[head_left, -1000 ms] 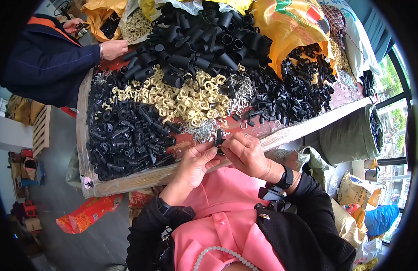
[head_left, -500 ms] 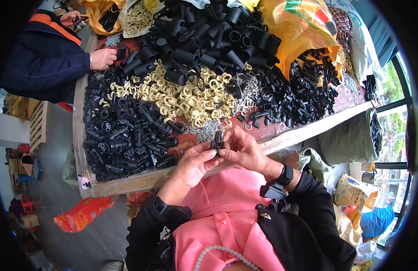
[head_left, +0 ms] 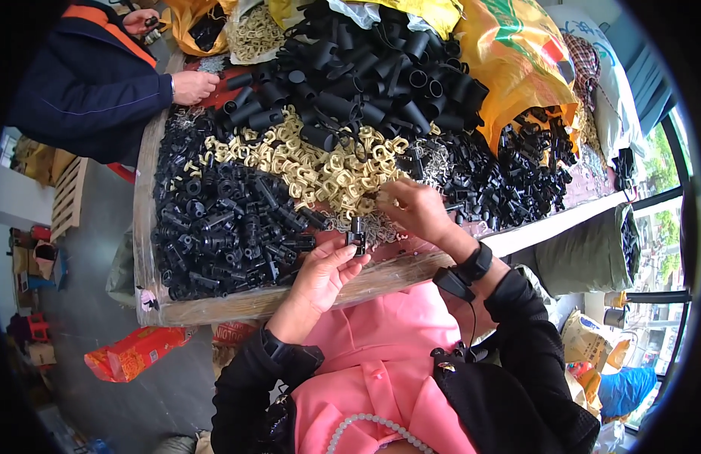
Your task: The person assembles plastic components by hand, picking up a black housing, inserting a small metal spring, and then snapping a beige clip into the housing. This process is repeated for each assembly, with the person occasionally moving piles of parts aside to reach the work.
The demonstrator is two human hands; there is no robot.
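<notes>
Several heaps of loose parts cover the wood-edged table [head_left: 214,307], with large black tubes [head_left: 415,115] at the back, cream pieces [head_left: 343,170] mid-table and black fittings [head_left: 248,219] to the left, so much handling seems left and one piece looks partway done. The right hand [head_left: 417,210], fingers curled, is by the cream pieces, its grip unclear; the left hand [head_left: 325,274] pinches a small upright black part [head_left: 356,236] near the table's front edge.
</notes>
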